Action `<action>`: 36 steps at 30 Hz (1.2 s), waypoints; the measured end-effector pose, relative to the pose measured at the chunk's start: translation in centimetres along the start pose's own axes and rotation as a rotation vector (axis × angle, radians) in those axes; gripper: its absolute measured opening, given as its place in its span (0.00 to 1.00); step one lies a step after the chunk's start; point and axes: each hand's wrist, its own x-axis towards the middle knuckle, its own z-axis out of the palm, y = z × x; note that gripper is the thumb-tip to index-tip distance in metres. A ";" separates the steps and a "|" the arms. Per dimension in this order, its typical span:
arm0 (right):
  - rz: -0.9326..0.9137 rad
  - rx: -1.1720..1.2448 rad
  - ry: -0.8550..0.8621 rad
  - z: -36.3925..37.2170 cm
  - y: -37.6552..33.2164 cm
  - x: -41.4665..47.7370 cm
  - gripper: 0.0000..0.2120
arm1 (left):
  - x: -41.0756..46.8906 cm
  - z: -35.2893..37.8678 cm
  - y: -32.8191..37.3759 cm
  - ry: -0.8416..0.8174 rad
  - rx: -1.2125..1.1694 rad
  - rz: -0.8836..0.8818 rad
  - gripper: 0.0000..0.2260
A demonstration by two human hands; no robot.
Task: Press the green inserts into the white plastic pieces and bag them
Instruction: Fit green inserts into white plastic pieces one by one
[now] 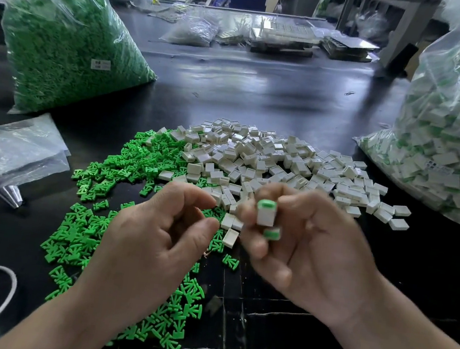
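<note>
My right hand [309, 250] pinches a white plastic piece with a green insert in its top [266, 215]; a second assembled piece [271, 233] sits lower in the same fingers. The hand is blurred. My left hand [154, 240] hovers just left of it with fingers curled and nothing visible in them. A heap of loose white pieces [282, 163] lies on the dark table beyond the hands. Loose green inserts [96, 216] spread to the left and under my left wrist.
A big clear bag of green inserts [65, 46] stands at the back left. At the right, a large clear bag of assembled white-and-green pieces [453, 138]. Flat empty plastic bags [20, 148] lie at the left edge, a white cord [3, 285] at the bottom left.
</note>
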 end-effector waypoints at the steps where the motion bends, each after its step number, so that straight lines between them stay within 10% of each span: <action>1: -0.032 0.078 -0.002 -0.4 -0.4 0.0 0.08 | 0.0 0.0 -0.3 -0.013 0.030 -0.009 0.06; 6: -0.088 -0.116 0.217 -1.7 -2.3 -0.2 0.11 | 0.0 0.6 -0.7 -0.219 0.262 0.027 0.17; 11: -0.158 -1.494 0.491 -1.5 -0.5 -0.6 0.09 | -0.1 1.5 -0.6 -0.291 0.447 0.131 0.17; 15: 0.010 -1.899 0.524 -1.3 -0.1 -0.1 0.19 | 0.1 1.8 -0.8 -0.333 0.497 0.212 0.12; 32: 0.009 -2.188 0.353 -1.4 0.5 0.5 0.10 | 0.0 1.7 -0.6 -0.173 0.206 0.052 0.03; 36: -0.057 -2.221 0.340 -1.1 1.0 0.7 0.07 | 0.0 1.5 -0.6 -0.116 0.038 -0.034 0.13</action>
